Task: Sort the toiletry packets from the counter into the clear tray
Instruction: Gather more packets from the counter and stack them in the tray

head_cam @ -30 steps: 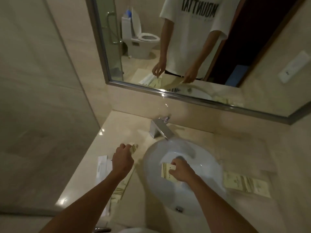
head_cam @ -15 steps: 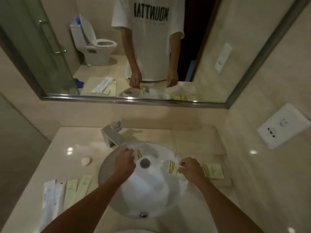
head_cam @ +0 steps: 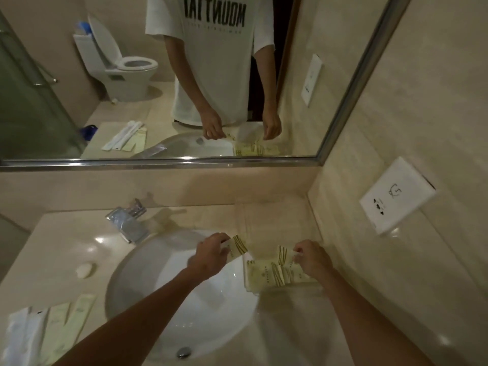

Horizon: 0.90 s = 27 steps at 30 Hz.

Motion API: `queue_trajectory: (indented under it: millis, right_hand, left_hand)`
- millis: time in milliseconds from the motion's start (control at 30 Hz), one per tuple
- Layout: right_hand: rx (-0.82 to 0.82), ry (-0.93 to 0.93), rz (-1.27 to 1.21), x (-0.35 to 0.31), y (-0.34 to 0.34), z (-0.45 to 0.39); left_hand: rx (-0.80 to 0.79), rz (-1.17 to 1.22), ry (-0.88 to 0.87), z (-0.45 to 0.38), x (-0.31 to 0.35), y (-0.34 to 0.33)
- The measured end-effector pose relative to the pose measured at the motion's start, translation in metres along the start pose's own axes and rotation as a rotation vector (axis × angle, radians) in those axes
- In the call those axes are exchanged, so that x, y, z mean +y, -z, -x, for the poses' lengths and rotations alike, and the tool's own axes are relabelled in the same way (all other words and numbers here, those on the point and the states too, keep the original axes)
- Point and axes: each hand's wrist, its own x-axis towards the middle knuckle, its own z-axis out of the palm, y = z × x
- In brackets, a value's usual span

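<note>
Beige counter (head_cam: 58,241), both hands pinching packets.

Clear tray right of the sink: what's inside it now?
The clear tray holds a few cream packets at its near end. The right hand sets another striped packet on them. Anything beneath that pile is hidden.

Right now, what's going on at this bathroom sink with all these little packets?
A person is tidying hotel toiletry packets at the counter. The left hand pinches one striped packet above the sink's right edge, while the right hand holds another packet over the clear tray in the right corner, where several packets already lie. More long packets wait on the counter at the left, beside a small soap.
</note>
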Motion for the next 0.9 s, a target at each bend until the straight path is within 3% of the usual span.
queue_trajectory:
  millis: [200,433,900]
  right_hand:
    - [-0.045,-0.018,0.04,0.023,0.004,-0.023]
    - [-0.21,0.036,0.097,0.04,-0.004,-0.037]
    - [-0.177,0.224,0.193,0.054,-0.024,-0.035]
  left_hand:
    - [-0.034,0.007,-0.003,-0.022,0.018,-0.012]
    - [-0.084,0.03,-0.051,-0.039,0.03,-0.026]
    - [-0.169,0.035,-0.02,-0.04,0.023,-0.039]
